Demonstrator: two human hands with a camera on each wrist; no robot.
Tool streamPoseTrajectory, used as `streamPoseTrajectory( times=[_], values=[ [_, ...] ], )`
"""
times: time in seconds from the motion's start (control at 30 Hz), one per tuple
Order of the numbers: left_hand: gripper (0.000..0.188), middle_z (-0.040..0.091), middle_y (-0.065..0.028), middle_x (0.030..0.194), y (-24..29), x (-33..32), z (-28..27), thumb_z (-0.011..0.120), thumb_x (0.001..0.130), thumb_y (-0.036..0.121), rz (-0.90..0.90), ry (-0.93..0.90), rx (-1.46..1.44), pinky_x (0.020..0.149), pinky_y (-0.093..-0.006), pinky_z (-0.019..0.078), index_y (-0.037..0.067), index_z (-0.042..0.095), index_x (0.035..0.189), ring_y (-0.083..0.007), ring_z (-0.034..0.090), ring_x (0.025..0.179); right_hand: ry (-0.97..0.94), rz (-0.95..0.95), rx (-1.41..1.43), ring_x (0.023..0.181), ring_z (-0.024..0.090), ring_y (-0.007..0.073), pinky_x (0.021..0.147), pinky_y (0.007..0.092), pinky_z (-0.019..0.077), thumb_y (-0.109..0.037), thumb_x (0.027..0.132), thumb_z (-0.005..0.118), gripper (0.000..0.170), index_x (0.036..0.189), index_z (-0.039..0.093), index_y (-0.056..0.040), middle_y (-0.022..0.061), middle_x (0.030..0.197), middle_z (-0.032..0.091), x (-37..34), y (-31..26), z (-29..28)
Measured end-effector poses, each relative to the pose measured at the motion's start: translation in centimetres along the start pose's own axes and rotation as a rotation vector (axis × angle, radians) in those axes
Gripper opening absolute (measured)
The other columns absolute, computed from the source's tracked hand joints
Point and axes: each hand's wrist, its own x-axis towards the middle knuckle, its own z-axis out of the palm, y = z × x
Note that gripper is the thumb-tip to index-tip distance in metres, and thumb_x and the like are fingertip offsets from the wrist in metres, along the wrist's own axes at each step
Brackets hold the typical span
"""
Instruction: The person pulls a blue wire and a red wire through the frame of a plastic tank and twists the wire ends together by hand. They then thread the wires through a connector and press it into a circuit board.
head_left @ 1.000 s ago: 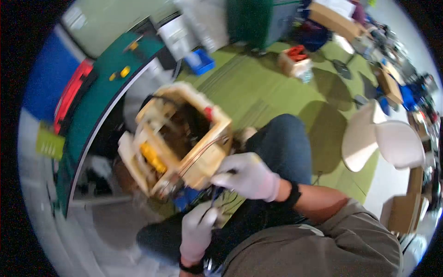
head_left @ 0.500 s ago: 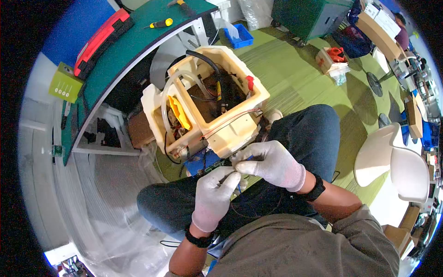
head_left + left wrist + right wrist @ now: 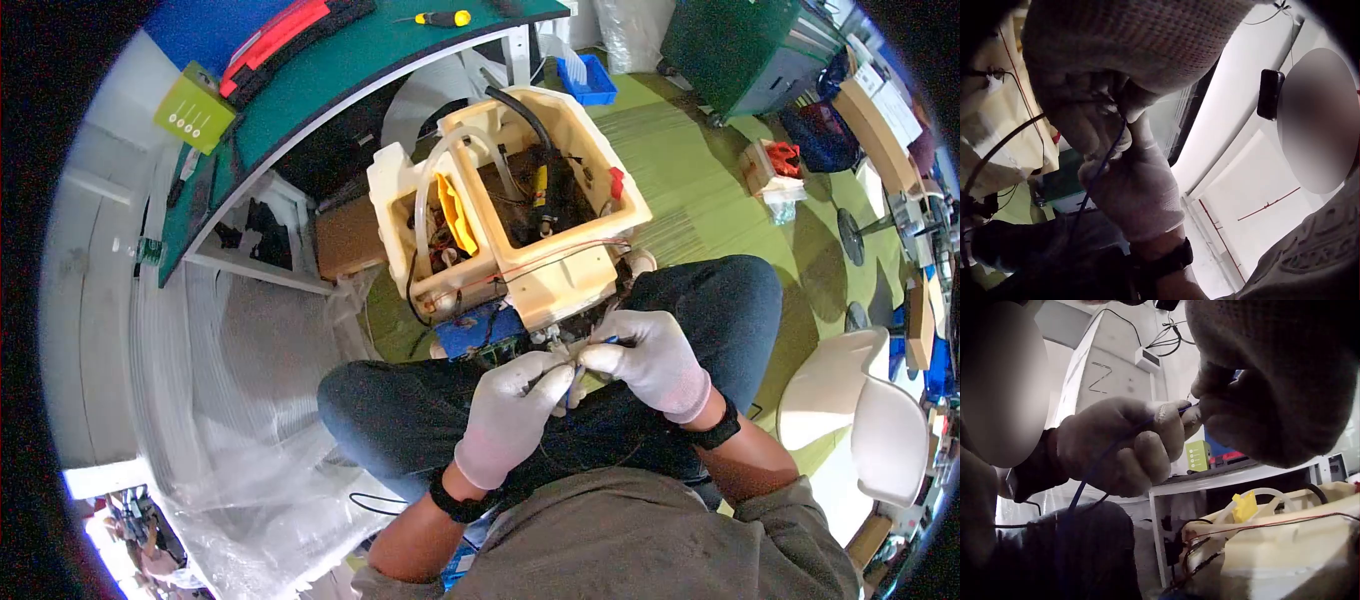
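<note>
Both hands wear white gloves and meet over the person's lap in the head view. My left hand (image 3: 505, 415) pinches a blue wire (image 3: 1107, 453) between thumb and fingers. Its loose length hangs down past the left hand, as the left wrist view also shows. My right hand (image 3: 660, 365) is fingertip to fingertip with the left, and a bit of blue wire shows in its pinch too. The wire's end is hidden among the fingers. A dark cable (image 3: 1007, 140) runs toward the hands. Just beyond them stands a cream plastic housing (image 3: 565, 290) with hoses and red and black wires.
A blue panel (image 3: 480, 330) lies against the housing's near side. To the left is a green-topped workbench (image 3: 370, 50) bearing a yellow-handled screwdriver (image 3: 440, 18) and a green box (image 3: 195, 108). A white chair (image 3: 885, 430) stands right; clear plastic sheeting (image 3: 270, 500) covers the left floor.
The head view has shifted, so the housing and bench now sit higher and the housing further right. The hands have come together from apart, fingertips meeting at the blue wire.
</note>
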Motion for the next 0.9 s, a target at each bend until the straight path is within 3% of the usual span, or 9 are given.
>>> streamPoseTrajectory(
  times=[0.1,0.23,0.37,0.47,0.63,0.77,0.8,0.87,0.9],
  values=[
    [0.022,0.067,-0.0053,0.080,-0.5,0.1,-0.2,0.056,0.095,0.014,0.000,0.039,-0.019,0.064,-0.0259,0.0518,-0.004,0.067,0.101,-0.0112,0.063,0.071,0.068,-0.029,-0.040,0.073,0.064,0.0132,0.068,0.0260,0.0506,-0.022,0.085,0.074,0.023,0.086,0.070,0.0006,0.0073,0.080,0.070,-0.1,-0.1,-0.4],
    [0.024,0.068,-0.0052,0.079,-0.2,-0.3,-0.7,0.054,0.096,0.015,-0.071,0.077,-0.011,0.063,-0.0252,0.0512,-0.003,0.067,0.102,-0.0107,0.063,0.070,0.195,-0.017,0.296,0.073,0.063,0.0128,0.065,0.0244,0.0501,-0.030,0.096,0.060,0.027,0.092,0.058,-0.0035,0.0057,0.084,0.065,0.2,0.2,-1.5],
    [0.023,0.068,-0.0064,0.080,-0.5,-0.6,-1.3,0.056,0.097,0.016,-0.158,0.089,0.035,0.060,-0.0223,0.0488,-0.001,0.066,0.108,-0.0083,0.062,0.068,0.280,0.014,0.609,0.074,0.066,0.0199,0.062,0.0307,0.0542,-0.031,0.101,0.050,0.026,0.099,0.046,-0.0051,0.0142,0.094,0.066,0.2,-1.4,-2.7],
    [0.023,0.068,-0.0062,0.079,-0.4,-0.8,-1.5,0.055,0.097,0.016,-0.189,0.107,0.001,0.059,-0.0222,0.0475,-0.002,0.066,0.108,-0.0081,0.061,0.066,0.283,-0.028,0.580,0.070,0.066,0.0204,0.057,0.0305,0.0536,-0.031,0.102,0.049,0.024,0.102,0.046,-0.0063,0.0152,0.093,0.066,0.1,-1.1,-3.5],
    [0.026,0.064,-0.0053,0.071,-0.8,-0.6,-1.0,0.051,0.097,0.017,-0.113,0.164,0.010,0.054,-0.0229,0.0460,-0.004,0.065,0.104,-0.0097,0.058,0.061,0.323,0.011,0.578,0.056,0.061,0.0147,0.049,0.0240,0.0475,-0.023,0.098,0.056,0.018,0.093,0.049,-0.0068,0.0063,0.073,0.062,0.1,-2.0,-3.2],
    [0.026,0.065,-0.0058,0.073,-0.4,-0.7,-1.3,0.051,0.097,0.016,-0.106,0.142,0.065,0.055,-0.0235,0.0470,-0.004,0.066,0.104,-0.0100,0.059,0.061,0.268,0.070,0.411,0.052,0.052,0.0079,0.047,0.0213,0.0389,-0.018,0.094,0.063,0.016,0.091,0.053,-0.0061,0.0005,0.066,0.056,-0.4,-2.9,-3.3],
    [0.026,0.065,-0.0059,0.073,-0.2,-0.7,-1.2,0.052,0.097,0.016,-0.108,0.150,0.087,0.055,-0.0239,0.0470,-0.004,0.066,0.103,-0.0099,0.059,0.061,0.319,0.078,0.225,0.058,0.057,0.0102,0.053,0.0239,0.0447,-0.018,0.089,0.068,0.017,0.089,0.060,-0.0032,0.0024,0.069,0.060,-0.3,-2.5,-2.9],
    [0.024,0.066,-0.0053,0.073,-0.3,-0.6,-1.0,0.054,0.096,0.016,-0.120,0.152,0.113,0.055,-0.0239,0.0471,-0.003,0.067,0.103,-0.0092,0.059,0.061,0.230,-0.248,-0.036,0.067,0.062,0.0137,0.064,0.0263,0.0494,-0.015,0.083,0.073,0.016,0.086,0.065,-0.0016,0.0058,0.075,0.065,-0.2,-0.7,-2.2],
    [0.024,0.066,-0.0047,0.073,-0.5,-0.7,-0.8,0.055,0.096,0.016,-0.129,0.145,0.118,0.055,-0.0236,0.0473,-0.003,0.067,0.103,-0.0086,0.059,0.061,0.158,-0.266,-0.195,0.077,0.066,0.0161,0.072,0.0285,0.0513,-0.013,0.080,0.074,0.013,0.085,0.068,-0.0024,0.0082,0.081,0.068,-0.6,-2.0,-1.9]
  ],
)
